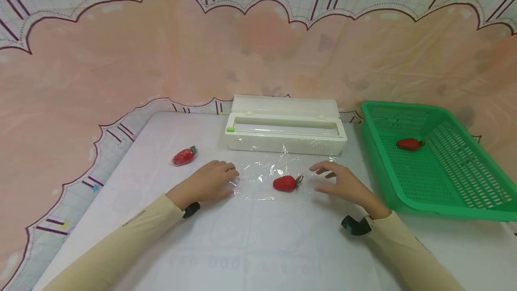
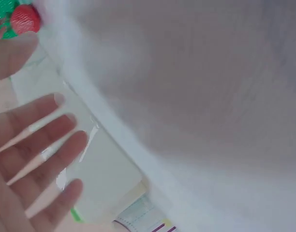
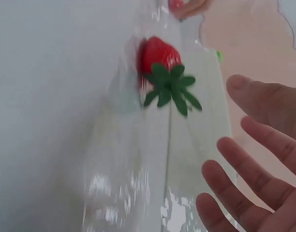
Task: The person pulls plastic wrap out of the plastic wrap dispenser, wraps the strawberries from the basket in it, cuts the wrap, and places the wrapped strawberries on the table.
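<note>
A strawberry with green leaves lies on a sheet of clear plastic wrap spread on the table. My left hand is at the left edge of the wrap; whether it touches the wrap I cannot tell. In the left wrist view its fingers are spread and hold nothing. On the other side, my right hand hovers near the leafy end of the strawberry, apart from it. The right wrist view shows loosely extended fingers. Behind the wrap stands a white wrap dispenser box, its lid raised.
Left of the dispenser lies another strawberry, which looks covered in wrap. A green plastic basket stands on the right, with a strawberry inside. A patterned cloth hangs behind the white table.
</note>
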Demonstrator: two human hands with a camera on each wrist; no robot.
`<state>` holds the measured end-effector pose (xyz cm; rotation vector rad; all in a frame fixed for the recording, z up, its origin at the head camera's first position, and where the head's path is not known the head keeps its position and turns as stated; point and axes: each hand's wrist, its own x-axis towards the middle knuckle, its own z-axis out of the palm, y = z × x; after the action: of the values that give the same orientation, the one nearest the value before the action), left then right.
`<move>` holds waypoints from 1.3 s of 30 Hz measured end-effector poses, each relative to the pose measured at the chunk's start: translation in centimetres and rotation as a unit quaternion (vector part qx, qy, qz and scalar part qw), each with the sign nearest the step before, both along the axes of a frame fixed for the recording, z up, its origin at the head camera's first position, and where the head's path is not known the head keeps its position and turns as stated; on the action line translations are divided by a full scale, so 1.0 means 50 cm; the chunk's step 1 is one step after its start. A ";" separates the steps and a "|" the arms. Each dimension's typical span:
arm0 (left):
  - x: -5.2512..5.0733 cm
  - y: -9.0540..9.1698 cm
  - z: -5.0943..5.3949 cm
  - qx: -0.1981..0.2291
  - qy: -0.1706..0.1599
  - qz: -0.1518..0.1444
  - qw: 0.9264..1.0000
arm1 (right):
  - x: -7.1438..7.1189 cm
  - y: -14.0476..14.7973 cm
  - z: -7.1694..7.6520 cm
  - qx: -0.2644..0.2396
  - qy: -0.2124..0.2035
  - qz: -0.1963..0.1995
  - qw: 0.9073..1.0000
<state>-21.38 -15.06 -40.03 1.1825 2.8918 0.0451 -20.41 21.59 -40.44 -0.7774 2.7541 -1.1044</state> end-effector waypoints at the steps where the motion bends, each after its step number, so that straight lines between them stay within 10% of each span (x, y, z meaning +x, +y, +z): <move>1: 0.002 -0.001 0.004 0.008 0.001 -0.005 1.000 | 0.006 0.014 0.000 0.004 0.006 -0.001 1.000; 10: 0.007 -0.010 0.010 -0.008 0.006 -0.069 0.998 | 0.036 0.098 -0.010 0.094 0.071 0.035 0.992; 39: 0.016 0.005 -0.010 -0.017 0.043 -0.085 0.995 | 0.037 0.086 -0.028 0.177 0.109 0.036 0.977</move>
<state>-20.57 -14.81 -40.55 1.4526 2.8380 -0.0590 -18.57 25.90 -41.83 -0.9832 2.9465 -0.5157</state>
